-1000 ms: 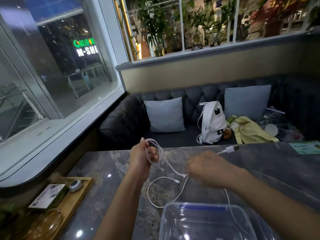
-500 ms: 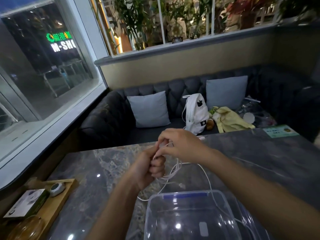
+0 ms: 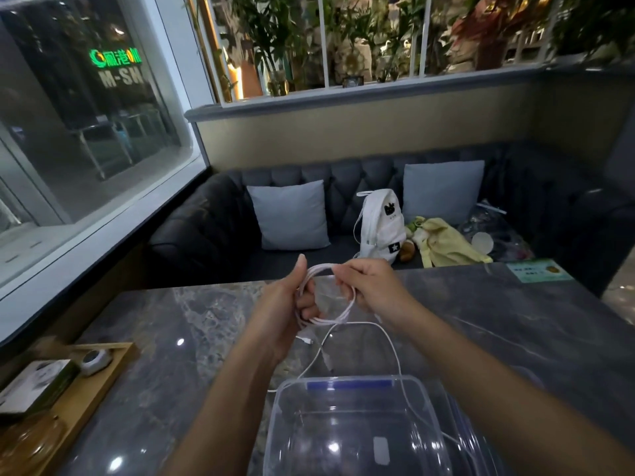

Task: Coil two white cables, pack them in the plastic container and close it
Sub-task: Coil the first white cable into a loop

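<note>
A white cable (image 3: 347, 312) hangs in several loops between my hands above the marble table (image 3: 178, 324). My left hand (image 3: 292, 300) grips the left side of the coil, thumb up. My right hand (image 3: 372, 290) pinches the coil's top and right side. A loose length of white cable (image 3: 395, 352) trails from the coil down over the rim of the clear plastic container (image 3: 357, 431), which stands open near the front edge. One small plug end (image 3: 307, 341) dangles under my left hand. Whether the trailing length is a second cable I cannot tell.
A wooden tray (image 3: 99, 379) with a small box and a round white gadget sits at the table's left. A green card (image 3: 537, 270) lies at the far right corner. Behind the table is a dark sofa (image 3: 213, 228) with cushions, a white backpack (image 3: 379, 225) and yellow cloth.
My right hand swung in from the right to meet my left, laying another loop on the coil, then drew slightly apart. The loose cable on the table has shortened.
</note>
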`<control>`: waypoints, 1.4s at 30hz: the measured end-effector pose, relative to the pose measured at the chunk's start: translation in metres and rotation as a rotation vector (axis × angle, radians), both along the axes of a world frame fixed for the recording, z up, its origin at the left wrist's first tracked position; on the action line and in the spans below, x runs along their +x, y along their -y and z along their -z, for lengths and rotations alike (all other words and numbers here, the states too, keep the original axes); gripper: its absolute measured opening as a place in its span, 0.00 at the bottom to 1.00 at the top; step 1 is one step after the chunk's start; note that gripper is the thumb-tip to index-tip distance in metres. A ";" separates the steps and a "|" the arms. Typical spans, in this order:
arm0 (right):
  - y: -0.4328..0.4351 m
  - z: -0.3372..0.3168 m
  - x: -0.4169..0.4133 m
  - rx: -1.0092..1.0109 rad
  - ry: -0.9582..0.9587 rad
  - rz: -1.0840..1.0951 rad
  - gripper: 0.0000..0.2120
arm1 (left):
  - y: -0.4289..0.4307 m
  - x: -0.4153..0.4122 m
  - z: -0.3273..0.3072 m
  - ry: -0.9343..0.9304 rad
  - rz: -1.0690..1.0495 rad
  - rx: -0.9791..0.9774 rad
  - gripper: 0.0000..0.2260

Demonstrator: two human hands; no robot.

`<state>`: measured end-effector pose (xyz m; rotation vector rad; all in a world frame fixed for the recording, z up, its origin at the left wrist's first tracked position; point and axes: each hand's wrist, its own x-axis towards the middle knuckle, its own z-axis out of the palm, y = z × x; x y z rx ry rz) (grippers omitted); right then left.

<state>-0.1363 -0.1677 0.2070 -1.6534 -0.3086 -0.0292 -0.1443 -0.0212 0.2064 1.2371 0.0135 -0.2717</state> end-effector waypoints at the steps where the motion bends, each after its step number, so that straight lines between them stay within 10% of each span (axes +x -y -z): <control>1: 0.000 0.002 -0.001 0.040 -0.031 0.000 0.15 | 0.001 -0.001 0.001 0.004 -0.019 0.006 0.21; 7: -0.002 0.006 -0.007 -0.180 -0.031 -0.086 0.12 | 0.004 0.009 0.006 0.015 -0.314 0.019 0.21; 14: 0.019 0.000 -0.004 -0.693 -0.110 -0.063 0.16 | -0.005 0.021 0.016 0.384 -0.414 0.519 0.25; 24: 0.003 -0.029 -0.024 0.262 -0.226 -0.084 0.12 | 0.004 0.012 0.032 0.229 -0.390 0.432 0.24; 32: 0.001 0.005 -0.016 -0.361 0.090 0.113 0.09 | -0.002 -0.003 0.020 -0.034 -0.261 -0.021 0.18; 42: -0.002 0.030 -0.011 -0.054 -0.132 -0.123 0.11 | 0.007 -0.006 0.010 -0.133 -0.099 -0.172 0.21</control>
